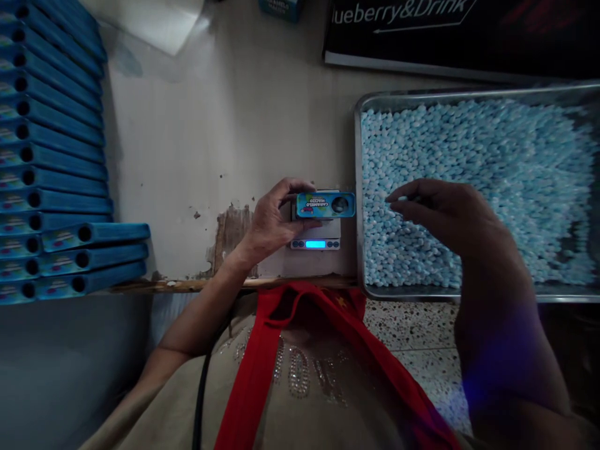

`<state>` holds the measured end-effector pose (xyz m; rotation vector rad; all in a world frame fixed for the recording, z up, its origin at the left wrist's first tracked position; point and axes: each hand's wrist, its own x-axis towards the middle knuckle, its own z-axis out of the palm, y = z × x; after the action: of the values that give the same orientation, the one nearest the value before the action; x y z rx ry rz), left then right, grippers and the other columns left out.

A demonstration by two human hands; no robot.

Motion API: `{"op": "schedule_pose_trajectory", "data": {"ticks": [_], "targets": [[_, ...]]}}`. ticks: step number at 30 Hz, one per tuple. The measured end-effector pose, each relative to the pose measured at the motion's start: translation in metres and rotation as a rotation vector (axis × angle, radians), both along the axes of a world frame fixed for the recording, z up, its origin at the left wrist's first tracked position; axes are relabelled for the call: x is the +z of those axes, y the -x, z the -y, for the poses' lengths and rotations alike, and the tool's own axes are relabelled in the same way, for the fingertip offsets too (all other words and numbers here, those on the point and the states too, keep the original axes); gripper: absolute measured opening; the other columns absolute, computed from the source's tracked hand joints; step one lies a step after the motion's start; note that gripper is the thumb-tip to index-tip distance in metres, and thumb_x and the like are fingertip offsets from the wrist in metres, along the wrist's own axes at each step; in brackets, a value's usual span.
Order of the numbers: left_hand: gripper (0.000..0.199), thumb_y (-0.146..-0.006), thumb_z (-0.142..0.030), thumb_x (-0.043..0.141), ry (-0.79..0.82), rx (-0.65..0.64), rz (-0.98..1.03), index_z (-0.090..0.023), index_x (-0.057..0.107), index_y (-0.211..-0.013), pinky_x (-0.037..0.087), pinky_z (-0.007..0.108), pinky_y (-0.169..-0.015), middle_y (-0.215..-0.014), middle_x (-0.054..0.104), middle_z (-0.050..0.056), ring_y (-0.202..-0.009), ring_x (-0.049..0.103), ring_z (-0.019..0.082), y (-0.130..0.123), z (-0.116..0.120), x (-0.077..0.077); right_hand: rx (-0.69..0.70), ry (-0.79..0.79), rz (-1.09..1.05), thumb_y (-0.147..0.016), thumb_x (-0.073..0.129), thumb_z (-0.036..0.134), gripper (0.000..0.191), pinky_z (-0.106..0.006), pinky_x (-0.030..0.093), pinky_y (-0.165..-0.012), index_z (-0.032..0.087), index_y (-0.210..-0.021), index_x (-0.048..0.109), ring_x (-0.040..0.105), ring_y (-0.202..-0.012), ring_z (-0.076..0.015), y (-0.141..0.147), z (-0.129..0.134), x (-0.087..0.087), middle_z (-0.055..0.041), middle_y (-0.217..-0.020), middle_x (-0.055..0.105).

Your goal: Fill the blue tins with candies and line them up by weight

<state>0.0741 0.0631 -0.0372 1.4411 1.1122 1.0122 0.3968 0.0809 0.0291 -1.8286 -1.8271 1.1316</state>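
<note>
My left hand grips a small blue candy box by its sides, with the round dark hole in its top facing up. The box is over a small digital scale with a lit blue display; whether it rests on the scale I cannot tell. Above the left part of a metal tray, my right hand has thumb and fingertips pinched together. A small pale-blue piece seems to show at the fingertips. Many light-blue and white candies cover the tray's bottom.
Stacked blue boxes with round holes line the left side. A black printed box stands at the back right, and another blue box at the back. White sheet material lies at the back left. The worn wooden table edge runs in front of me.
</note>
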Motion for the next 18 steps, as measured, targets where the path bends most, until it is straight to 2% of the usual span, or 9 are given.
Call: {"op": "schedule_pose_trajectory", "data": {"ticks": [3,5,7,9,10,11,13,16,18], "targets": [[0.061,-0.081,-0.049,0.107,-0.028,0.002,0.01,-0.024,0.076,-0.128,0.065,0.039,-0.114,-0.134,0.081,0.008,-0.125,0.079,0.026,0.0,0.003,-0.003,0.02,-0.059,0.06,-0.09,0.076,0.051,0.034,-0.035,0.043,-0.065,0.021,-0.101,0.089,0.062,-0.066,-0.0191,0.002,0.004,0.0,-0.0047,-0.076,0.077],[0.06,-0.082,-0.046,0.107,-0.027,-0.005,-0.002,-0.024,0.077,-0.129,0.065,0.037,-0.111,-0.131,0.082,0.007,-0.121,0.079,0.024,0.0,0.004,-0.008,0.031,-0.095,0.081,-0.092,0.076,0.048,0.031,-0.037,0.048,-0.07,0.022,-0.103,0.09,0.069,-0.073,-0.0224,0.002,0.007,0.0,-0.0075,-0.086,0.083],[0.054,-0.087,-0.045,0.103,-0.022,-0.019,-0.024,-0.024,0.077,-0.129,0.066,0.035,-0.104,-0.124,0.083,0.006,-0.112,0.08,0.023,0.0,0.003,-0.012,0.058,-0.171,0.105,-0.092,0.079,0.048,0.028,-0.043,0.055,-0.086,0.026,-0.104,0.091,0.078,-0.096,-0.0299,0.0,0.012,0.002,-0.0102,-0.105,0.088],[0.046,-0.093,-0.039,0.097,-0.069,-0.039,-0.067,-0.024,0.077,-0.131,0.066,0.034,-0.099,-0.117,0.083,0.004,-0.105,0.079,0.022,-0.002,-0.004,-0.011,0.051,-0.264,0.123,-0.092,0.081,0.047,0.024,-0.052,0.055,-0.107,0.029,-0.105,0.091,0.077,-0.12,-0.0359,-0.001,0.017,0.004,-0.0103,-0.121,0.088],[0.042,-0.095,-0.034,0.094,-0.126,-0.057,-0.112,-0.025,0.077,-0.132,0.066,0.036,-0.099,-0.118,0.083,0.004,-0.105,0.079,0.023,-0.004,-0.01,-0.008,0.01,-0.288,0.108,-0.092,0.082,0.045,0.023,-0.055,0.054,-0.112,0.03,-0.107,0.091,0.077,-0.123,-0.0365,0.0,0.019,0.004,-0.0101,-0.123,0.088],[0.039,-0.096,-0.028,0.091,-0.205,-0.079,-0.175,-0.026,0.077,-0.132,0.065,0.039,-0.103,-0.119,0.083,0.005,-0.108,0.078,0.025,-0.007,-0.017,-0.002,-0.061,-0.288,0.054,-0.093,0.081,0.044,0.023,-0.055,0.054,-0.114,0.03,-0.11,0.089,0.078,-0.122,-0.0356,0.003,0.021,0.004,-0.0099,-0.123,0.087],[0.038,-0.097,-0.017,0.084,-0.401,-0.126,-0.316,-0.029,0.079,-0.132,0.06,0.048,-0.117,-0.126,0.083,0.006,-0.118,0.075,0.03,-0.018,-0.032,0.014,-0.236,-0.215,-0.196,-0.098,0.077,0.047,0.029,-0.053,0.059,-0.112,0.03,-0.12,0.085,0.08,-0.119,-0.032,0.011,0.023,0.0,-0.0096,-0.125,0.085],[0.038,-0.102,-0.013,0.075,-0.656,-0.162,-0.435,-0.036,0.081,-0.131,0.036,0.064,-0.142,-0.133,0.081,0.003,-0.134,0.071,0.033,-0.043,-0.048,0.042,-0.42,-0.033,-0.669,-0.103,0.066,0.067,0.044,-0.049,0.065,-0.111,0.031,-0.126,0.076,0.079,-0.126,-0.0301,0.028,0.019,-0.013,-0.0106,-0.133,0.081],[0.037,-0.106,-0.014,0.071,-0.755,-0.182,-0.454,-0.039,0.082,-0.132,0.021,0.068,-0.148,-0.135,0.081,0.002,-0.14,0.069,0.032,-0.061,-0.051,0.052,-0.465,0.054,-0.855,-0.103,0.058,0.08,0.056,-0.048,0.066,-0.111,0.031,-0.127,0.073,0.076,-0.132,-0.0309,0.038,0.016,-0.022,-0.0113,-0.138,0.079]]}}
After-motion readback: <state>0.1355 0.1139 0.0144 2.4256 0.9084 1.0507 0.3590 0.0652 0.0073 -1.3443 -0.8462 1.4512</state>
